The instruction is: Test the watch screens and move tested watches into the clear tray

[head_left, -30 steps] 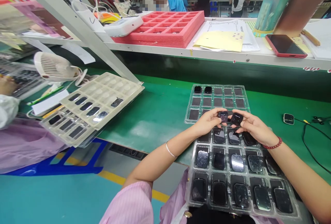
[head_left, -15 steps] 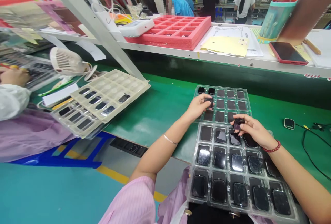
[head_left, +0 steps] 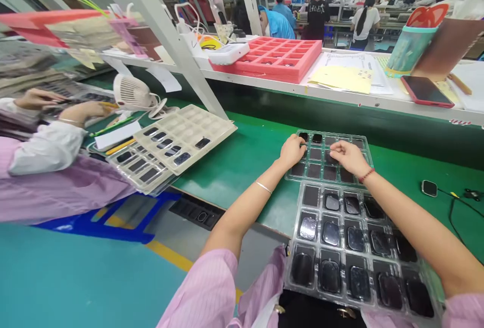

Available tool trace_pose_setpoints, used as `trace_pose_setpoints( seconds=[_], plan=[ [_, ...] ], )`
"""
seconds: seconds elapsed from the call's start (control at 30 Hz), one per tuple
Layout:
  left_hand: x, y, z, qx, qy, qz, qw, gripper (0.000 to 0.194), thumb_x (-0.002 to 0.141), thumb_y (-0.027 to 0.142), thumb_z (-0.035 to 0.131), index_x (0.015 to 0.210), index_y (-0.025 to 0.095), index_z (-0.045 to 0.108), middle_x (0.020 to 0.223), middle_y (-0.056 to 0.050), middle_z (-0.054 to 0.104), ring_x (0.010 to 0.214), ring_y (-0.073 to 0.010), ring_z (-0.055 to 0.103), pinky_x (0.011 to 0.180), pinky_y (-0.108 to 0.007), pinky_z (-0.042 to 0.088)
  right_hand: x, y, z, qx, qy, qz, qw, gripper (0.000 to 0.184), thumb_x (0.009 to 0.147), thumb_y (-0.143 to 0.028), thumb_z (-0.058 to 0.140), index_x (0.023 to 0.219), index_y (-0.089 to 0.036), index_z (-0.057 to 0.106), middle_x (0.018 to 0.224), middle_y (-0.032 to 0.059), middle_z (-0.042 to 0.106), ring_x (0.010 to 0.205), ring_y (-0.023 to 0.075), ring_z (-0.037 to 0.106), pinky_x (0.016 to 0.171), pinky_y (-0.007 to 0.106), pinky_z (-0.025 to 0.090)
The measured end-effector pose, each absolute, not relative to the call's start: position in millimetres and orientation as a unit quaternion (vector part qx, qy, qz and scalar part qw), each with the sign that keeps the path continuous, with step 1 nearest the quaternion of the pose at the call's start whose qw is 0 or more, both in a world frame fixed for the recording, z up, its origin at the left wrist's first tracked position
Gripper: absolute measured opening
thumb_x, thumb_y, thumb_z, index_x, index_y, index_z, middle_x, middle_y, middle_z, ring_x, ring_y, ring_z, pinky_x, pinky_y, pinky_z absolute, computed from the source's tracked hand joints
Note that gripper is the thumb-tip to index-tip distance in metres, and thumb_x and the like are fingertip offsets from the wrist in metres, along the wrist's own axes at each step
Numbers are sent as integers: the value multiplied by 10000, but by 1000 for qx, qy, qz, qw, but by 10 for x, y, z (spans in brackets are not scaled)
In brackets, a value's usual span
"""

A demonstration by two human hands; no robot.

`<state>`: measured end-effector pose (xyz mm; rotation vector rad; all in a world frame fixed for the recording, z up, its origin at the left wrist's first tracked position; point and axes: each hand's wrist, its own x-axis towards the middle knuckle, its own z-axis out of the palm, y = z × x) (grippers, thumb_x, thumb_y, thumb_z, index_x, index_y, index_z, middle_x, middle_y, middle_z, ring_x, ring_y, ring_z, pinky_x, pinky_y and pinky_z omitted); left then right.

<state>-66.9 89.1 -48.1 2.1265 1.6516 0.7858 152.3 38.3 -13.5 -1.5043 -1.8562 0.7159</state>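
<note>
My left hand (head_left: 293, 150) is over the left column of the far clear plastic tray (head_left: 289, 177). Its fingers are closed around a dark smartwatch (head_left: 303, 152), mostly hidden by them. My right hand (head_left: 347, 157) reaches over the middle of that tray, thumb and fingers pinched on another dark smartwatch (head_left: 333, 158), low over a pocket. One black smartwatch (head_left: 317, 139) sits in the top row beside my left hand. Nearer to me, a second clear tray (head_left: 289, 272) holds several rounded black smartwatches (head_left: 331, 233); its upper left pocket (head_left: 311, 196) has none.
A smartwatch on a black cable (head_left: 429, 187) lies right. Left are a beige tray (head_left: 223, 128) of watch pieces, a small fan (head_left: 130, 92) and a co-worker's hands (head_left: 85, 112). The shelf above carries a red foam tray (head_left: 302, 73) and a phone (head_left: 426, 91).
My right hand has moved forward from above the near tray to the far tray with its smartwatch. My left hand has lowered its smartwatch at the left column. The view has shifted left.
</note>
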Motion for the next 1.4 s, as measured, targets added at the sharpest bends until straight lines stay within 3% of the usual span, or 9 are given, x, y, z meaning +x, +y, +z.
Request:
trace_pose_setpoints(
  seconds=[0.17,0.4,0.53,0.67,0.77,0.9,1.1,1.23,1.4],
  plan=[
    [-736,835,-417,770,564,258,149,207,848,178,526,994,149,669,1074,-113,616,1032,-229,576,955,-365,458,1083,744,-325,-590,-712,225,307,159,822,-140,563,894,-146,704,884,95,728,790,210,664,794,347,511],
    [-589,166,-121,871,413,207,164,171,872,231,523,892,208,691,1186,-77,619,1135,-246,534,986,-388,445,1336,299,-102,-525,-791,200,243,229,844,-143,571,1028,-175,704,1073,89,691,840,191,628,821,323,470],
    [-441,-294,-59,932,292,120,177,151,844,324,609,874,191,676,1307,-109,587,1228,-298,502,993,-440,441,1721,-260,146,-491,-842,191,114,213,876,-205,568,702,-211,691,719,27,670,684,190,616,654,300,435],
    [-366,-436,-74,925,338,83,155,351,805,412,672,1010,130,634,1432,-209,486,1340,-392,414,1043,-547,375,1905,-740,171,-534,-840,96,-10,80,835,-259,648,812,-199,696,855,87,661,767,246,639,593,305,430],
    [-351,-426,-42,917,353,72,169,332,790,384,690,984,125,618,1456,-233,453,1374,-415,375,1069,-582,334,1928,-863,119,-532,-838,114,31,47,818,-221,645,855,-196,632,901,84,633,824,248,619,636,314,455],
    [-318,-398,0,897,323,114,279,161,738,220,699,801,179,557,1349,-161,573,1330,-344,453,1037,-507,403,1980,-757,50,-502,-777,326,194,156,773,-173,616,747,-215,468,899,44,653,760,184,613,652,304,490],
    [-151,-233,-81,739,356,246,517,130,835,228,560,947,188,509,893,-66,721,831,-197,694,788,-367,538,2108,-606,-122,-476,-527,592,380,255,810,-334,663,843,-221,437,865,52,727,674,166,700,563,266,538],
    [-131,-167,-38,834,331,191,399,209,807,250,620,1010,199,614,1045,-82,680,992,-233,641,891,-408,508,2161,-617,-190,-475,-505,598,402,329,823,-410,678,1036,-191,555,874,63,749,520,114,629,509,251,518],
    [-220,-220,-8,917,284,101,262,236,803,262,663,1034,216,650,1468,-130,450,1389,-338,364,1096,-529,350,2176,-621,-208,-471,-509,593,410,464,871,-372,631,1296,-201,555,1086,107,717,691,152,665,613,303,576]
  ],
)
